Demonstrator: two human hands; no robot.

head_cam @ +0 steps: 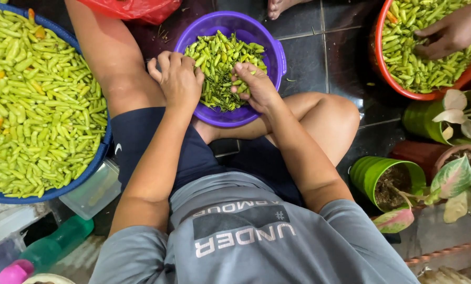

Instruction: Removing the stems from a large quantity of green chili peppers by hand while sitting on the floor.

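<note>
A purple bowl (271, 39) full of small green chillies (219, 58) rests between my crossed legs on the dark tiled floor. My left hand (176, 79) lies on the bowl's near-left rim, fingers curled, back of the hand up; what it holds is hidden. My right hand (256, 87) reaches into the bowl with its fingers pinched on a green chilli (244, 82) among the pile.
A large blue basin (96, 158) heaped with green chillies sits at my left. At top right a red basin (382, 73) of chillies has another person's hand (451, 34) in it. Potted plants (387, 181) stand at right. A red plastic bag (135, 9) lies at top, bottles at bottom left.
</note>
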